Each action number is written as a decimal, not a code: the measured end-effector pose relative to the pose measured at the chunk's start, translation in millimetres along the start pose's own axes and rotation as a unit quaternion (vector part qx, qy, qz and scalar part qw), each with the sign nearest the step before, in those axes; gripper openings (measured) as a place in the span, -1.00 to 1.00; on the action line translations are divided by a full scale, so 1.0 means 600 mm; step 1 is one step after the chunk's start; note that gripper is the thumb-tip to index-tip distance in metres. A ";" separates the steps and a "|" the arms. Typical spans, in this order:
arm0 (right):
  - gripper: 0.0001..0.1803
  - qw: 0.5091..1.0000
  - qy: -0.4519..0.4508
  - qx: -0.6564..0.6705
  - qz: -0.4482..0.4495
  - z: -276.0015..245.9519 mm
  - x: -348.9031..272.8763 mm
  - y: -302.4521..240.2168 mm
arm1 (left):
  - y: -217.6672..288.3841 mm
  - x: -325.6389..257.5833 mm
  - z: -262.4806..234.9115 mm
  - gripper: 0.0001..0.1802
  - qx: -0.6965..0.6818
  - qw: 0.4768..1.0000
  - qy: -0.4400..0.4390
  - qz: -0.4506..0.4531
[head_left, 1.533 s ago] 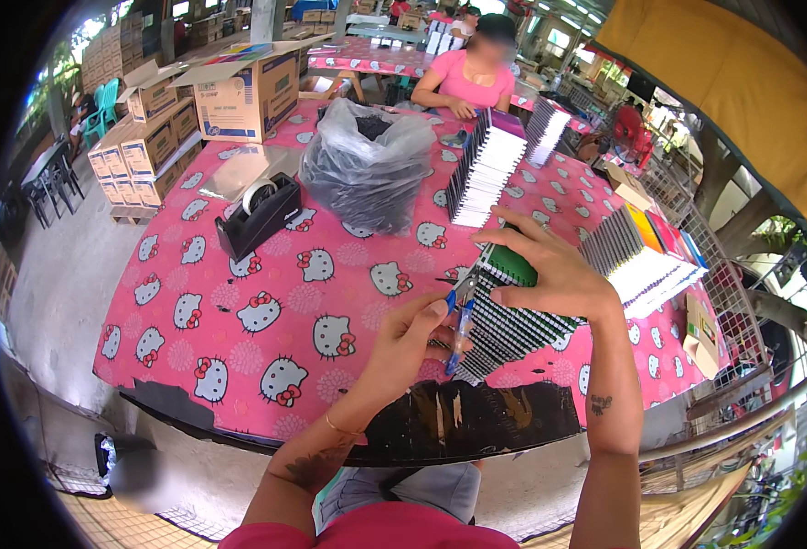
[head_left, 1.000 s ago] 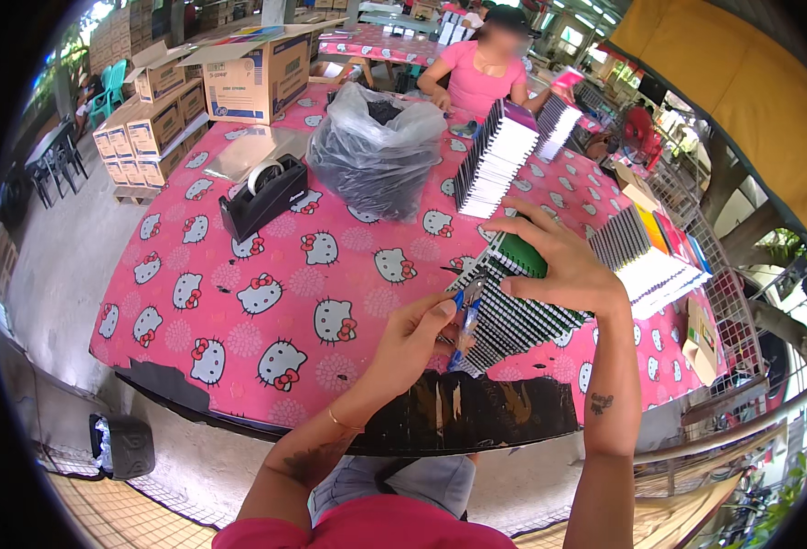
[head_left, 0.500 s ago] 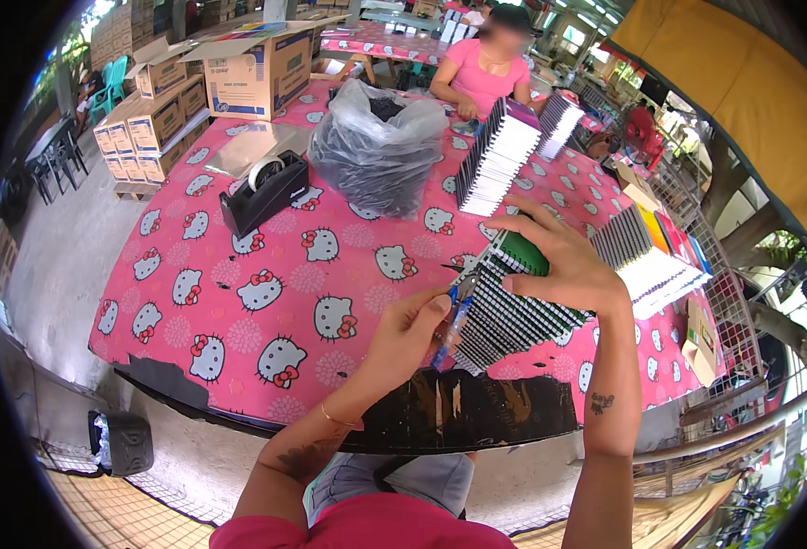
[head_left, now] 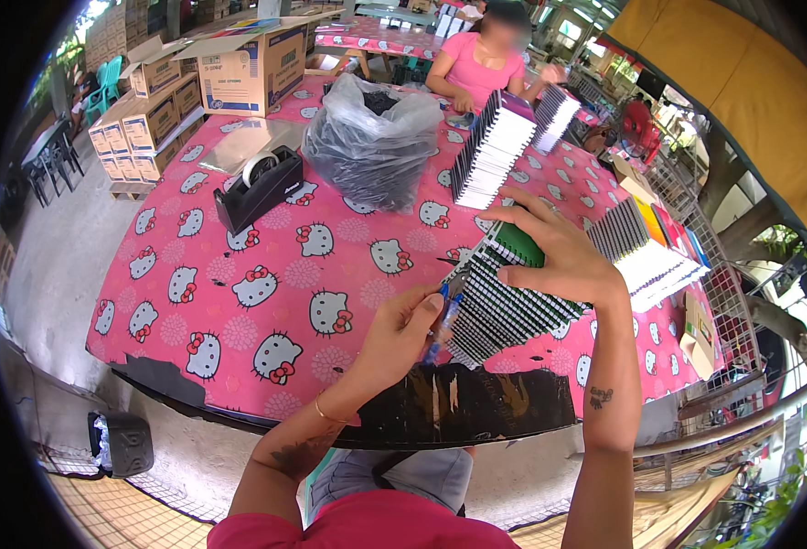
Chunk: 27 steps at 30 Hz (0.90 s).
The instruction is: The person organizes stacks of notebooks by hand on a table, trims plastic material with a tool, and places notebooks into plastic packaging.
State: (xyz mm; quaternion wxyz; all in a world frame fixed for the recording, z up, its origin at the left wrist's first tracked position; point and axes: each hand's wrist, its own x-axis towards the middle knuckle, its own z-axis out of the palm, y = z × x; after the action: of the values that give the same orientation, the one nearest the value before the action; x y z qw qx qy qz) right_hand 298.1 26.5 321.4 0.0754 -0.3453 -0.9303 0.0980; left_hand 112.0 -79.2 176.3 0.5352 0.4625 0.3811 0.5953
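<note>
My left hand [head_left: 403, 331] is closed round the handles of blue-handled pliers [head_left: 446, 306]. Their metal jaws point at the left edge of a stack of spiral notebooks [head_left: 504, 311], close to the black coil ends. A green cover [head_left: 518, 242] shows at the top of this stack. Over it, my right hand [head_left: 559, 252] grips the stack, thumb on the near side and fingers curving over the far side. Whether the jaws touch a coil is too small to tell.
A black tape dispenser [head_left: 259, 190] and a plastic bag of dark material [head_left: 371, 146] stand farther back. More notebook stacks [head_left: 493, 151] rise beyond my right hand, with others [head_left: 646, 256] at right. A co-worker [head_left: 481, 64] sits across the table. Cartons [head_left: 252, 73] stand back left.
The pliers and my left hand have shifted slightly left along the stack's edge. My right hand keeps its hold. The co-worker has raised a hand beside the far notebooks.
</note>
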 end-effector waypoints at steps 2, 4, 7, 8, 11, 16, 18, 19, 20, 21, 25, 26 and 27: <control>-0.28 1.000 0.006 0.000 -0.003 0.002 0.001 0.001 | -0.009 0.001 -0.007 -0.65 0.083 0.996 -0.003 0.038; -0.29 1.000 0.009 -0.005 -0.007 0.005 0.002 0.003 | -0.021 0.003 -0.014 -0.64 0.092 0.995 -0.003 0.045; -0.30 1.000 0.009 -0.011 -0.012 0.006 0.004 0.005 | -0.030 0.003 -0.022 -0.61 0.109 0.993 -0.001 0.055; -0.30 1.000 0.008 -0.009 -0.009 0.006 0.003 0.006 | -0.025 0.003 -0.017 -0.61 0.019 1.000 0.003 0.011; -0.30 1.000 0.005 -0.005 -0.005 0.004 0.000 0.008 | -0.001 0.002 -0.004 -0.61 -0.148 0.985 0.012 -0.091; -0.30 1.000 0.008 -0.006 -0.005 0.003 0.002 0.001 | 0.000 -0.006 -0.012 -0.54 0.390 0.892 0.051 0.223; -0.30 1.000 0.004 -0.005 -0.001 0.005 0.002 0.001 | -0.001 -0.006 -0.011 -0.56 0.349 0.912 0.041 0.211; -0.30 1.000 0.003 -0.007 0.003 0.005 0.002 0.000 | -0.001 -0.006 -0.011 -0.57 0.328 0.921 0.036 0.204; -0.30 1.000 0.003 -0.010 0.006 0.004 0.001 0.000 | -0.002 -0.006 -0.010 -0.60 0.156 0.982 0.032 0.097; -0.30 1.000 0.003 -0.012 0.010 0.003 0.000 -0.001 | -0.005 -0.006 -0.009 -0.63 -0.023 0.999 0.027 -0.015; -0.30 1.000 0.005 -0.012 0.002 0.006 0.000 0.004 | -0.006 -0.002 -0.005 -0.65 -0.205 0.966 0.030 -0.157; -0.30 1.000 0.006 -0.014 0.001 0.006 0.000 0.004 | -0.010 -0.003 -0.006 -0.62 -0.019 0.998 0.041 -0.033; -0.30 1.000 0.008 -0.016 0.000 0.005 0.000 0.004 | -0.019 -0.006 -0.007 -0.59 0.168 0.980 0.050 0.093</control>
State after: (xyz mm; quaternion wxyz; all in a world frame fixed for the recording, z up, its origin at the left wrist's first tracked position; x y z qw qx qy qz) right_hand 298.9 27.8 318.2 0.0773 -0.3477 -0.9310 0.0799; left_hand 111.2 -80.9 163.8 0.3727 0.5491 0.4566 0.5925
